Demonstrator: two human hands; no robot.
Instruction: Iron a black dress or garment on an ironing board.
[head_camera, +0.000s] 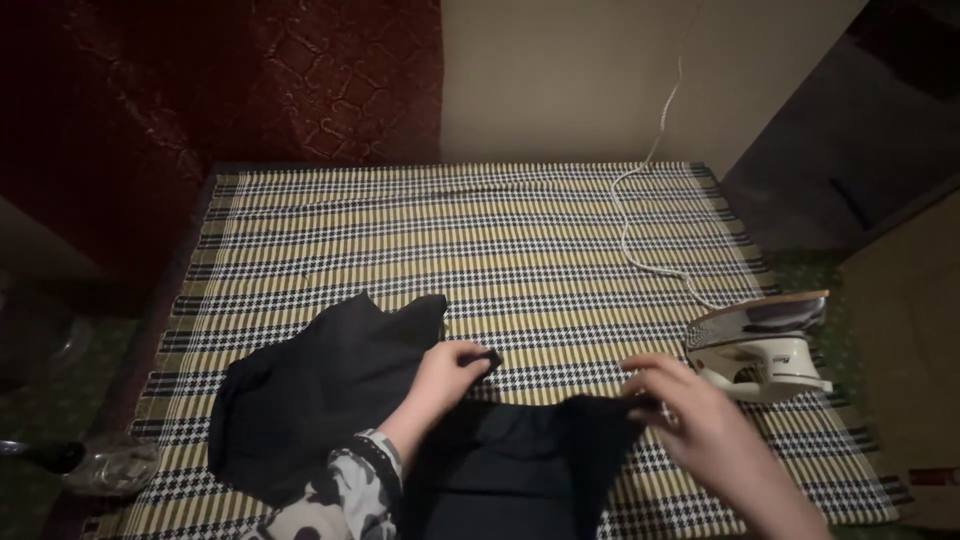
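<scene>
Left hand (447, 372) and right hand (690, 415) are each pinching an upper edge of a black garment (330, 395), fingers (480, 357) closed narrowly on the fabric. The garment is lying on the near part of the table (480, 240), covered by a checked yellow-and-black cloth. A white iron (762, 345) is resting just right of the right hand, its cord (640, 200) trailing away.

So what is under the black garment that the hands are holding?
Under the black garment lies a yellow and black checked cloth, which covers the whole surface. The left hand and right hand pinch its edge. What is below the cloth cannot be seen.
</scene>
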